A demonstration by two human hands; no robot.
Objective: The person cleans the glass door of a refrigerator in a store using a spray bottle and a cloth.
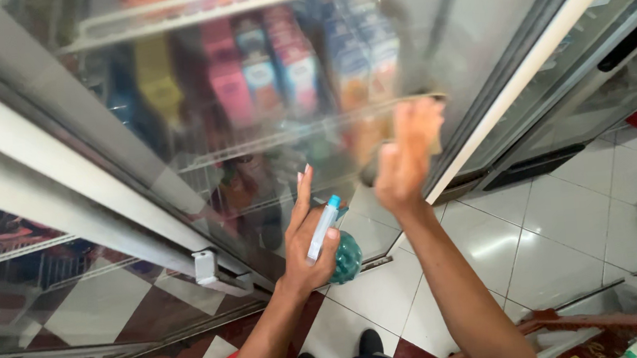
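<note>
Head view looks down a glass refrigerator door (268,122) standing over a tiled floor (565,235), with the person's two bare arms raised against it. The right hand (408,157) is pressed flat to the glass near the door's right edge, its fingers (423,118) spread over what looks like a small yellowish cloth (437,143); the hand is blurred, so I cannot tell how firmly the cloth is gripped, only that the fingers lie on it rather than hang free. The left hand (310,244) is lower, near the door's bottom edge, fingers clenched round a green spray bottle (343,256) with a white and blue nozzle (324,228) pointing up toward the pane.

As a judgement, the wiping is under way rather than finished. The pane looks hazy and streaked across its middle and left, where cartons (287,68) on the wire shelves (255,142) behind it show only softly. The strip beside the right hand, along the white door frame (522,72), seems somewhat clearer, though reflections make that hard to be sure of. The upper part of the door and the whole left side toward the metal rail (71,213) appear not yet gone over. A neighbouring door (611,50) to the right lies apart from both hands.
</note>
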